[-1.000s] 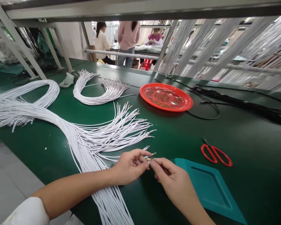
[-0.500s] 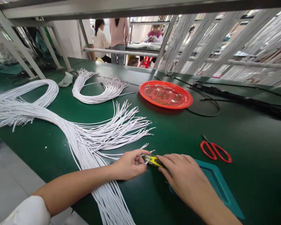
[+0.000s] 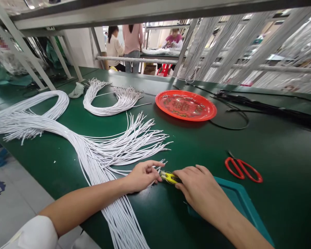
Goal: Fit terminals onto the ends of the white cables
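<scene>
My left hand (image 3: 143, 175) is closed beside the loose ends of a large bundle of white cords (image 3: 93, 152), index finger stretched over a few tips. It pinches a white cord end at the jaws of a small yellow tool (image 3: 170, 177). My right hand (image 3: 197, 185) is wrapped round the tool's dark handle end, above the corner of a teal tray (image 3: 245, 204). To the right of the tray's far edge lie red-handled scissors (image 3: 243, 169).
A red round tray (image 3: 186, 105) stands at the back, with black cords (image 3: 269, 108) to its right. A curved white bundle (image 3: 106, 109) and a crumpled cloth (image 3: 77, 90) lie back left. A metal frame bar crosses above. Several people are beyond the table.
The view has shifted slightly, moving the table items a little right. My left hand has moved slightly left and up, its index finger now straighter. My right hand still grips the tool.
</scene>
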### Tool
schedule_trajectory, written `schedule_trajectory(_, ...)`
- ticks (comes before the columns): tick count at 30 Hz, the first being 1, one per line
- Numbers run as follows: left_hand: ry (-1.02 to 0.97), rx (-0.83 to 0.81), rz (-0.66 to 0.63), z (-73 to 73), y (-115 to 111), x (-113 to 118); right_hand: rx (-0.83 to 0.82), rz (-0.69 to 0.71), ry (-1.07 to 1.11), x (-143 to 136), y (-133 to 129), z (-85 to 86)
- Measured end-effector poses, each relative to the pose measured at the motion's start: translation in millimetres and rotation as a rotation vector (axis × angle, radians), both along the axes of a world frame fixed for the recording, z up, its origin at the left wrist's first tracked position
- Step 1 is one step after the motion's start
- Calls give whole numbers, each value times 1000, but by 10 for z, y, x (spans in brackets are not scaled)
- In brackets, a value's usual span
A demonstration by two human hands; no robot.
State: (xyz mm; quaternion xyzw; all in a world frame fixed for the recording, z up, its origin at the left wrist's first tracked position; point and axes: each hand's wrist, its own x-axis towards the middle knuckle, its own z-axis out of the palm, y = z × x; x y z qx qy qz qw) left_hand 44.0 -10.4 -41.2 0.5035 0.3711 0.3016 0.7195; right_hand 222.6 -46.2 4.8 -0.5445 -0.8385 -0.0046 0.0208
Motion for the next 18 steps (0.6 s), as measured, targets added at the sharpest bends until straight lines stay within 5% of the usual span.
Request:
schedule_trajectory(5,-25,-79,-21,-32,-3,4,48,3,-59,-23,-7,-9)
schedule_trajectory(18,207,49,-86,-198,-11,-7,60,-12,-61,-28,-15,-17)
